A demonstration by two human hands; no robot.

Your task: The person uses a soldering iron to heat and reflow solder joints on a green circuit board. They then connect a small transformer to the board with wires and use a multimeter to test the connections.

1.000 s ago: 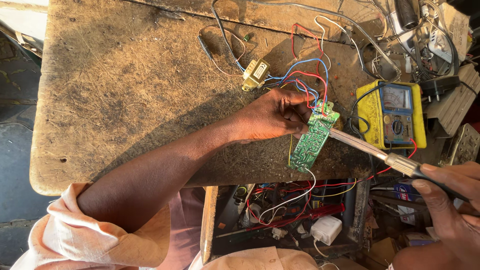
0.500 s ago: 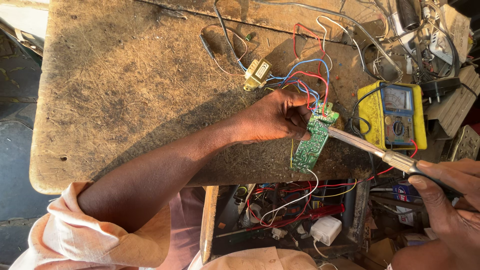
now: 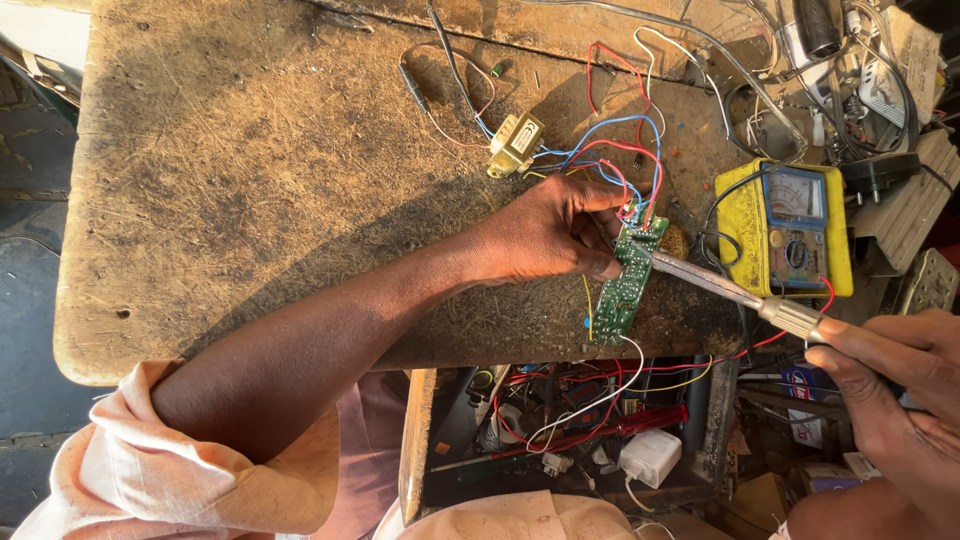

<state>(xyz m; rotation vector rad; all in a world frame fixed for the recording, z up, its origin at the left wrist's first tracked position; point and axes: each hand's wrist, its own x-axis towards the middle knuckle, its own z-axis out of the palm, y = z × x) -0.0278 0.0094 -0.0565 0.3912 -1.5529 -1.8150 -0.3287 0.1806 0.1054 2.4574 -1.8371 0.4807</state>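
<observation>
At the desk's near edge | left hand [image 3: 545,235] pinches board [image 3: 628,280] | right hand [image 3: 895,385] grips iron [image 3: 735,295], tip now pulled slightly down the board | meter [image 3: 785,230] beside.

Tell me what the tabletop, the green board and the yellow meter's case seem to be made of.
Tabletop: looks like bare, worn wood, going by its rough, scratched brown surface and rounded, chipped edge.
Green board: probably a rigid laminate circuit board, green with fine pale markings.
Yellow meter: the case seems moulded plastic, smooth and slightly glossy, with a clear window over its dial.
</observation>
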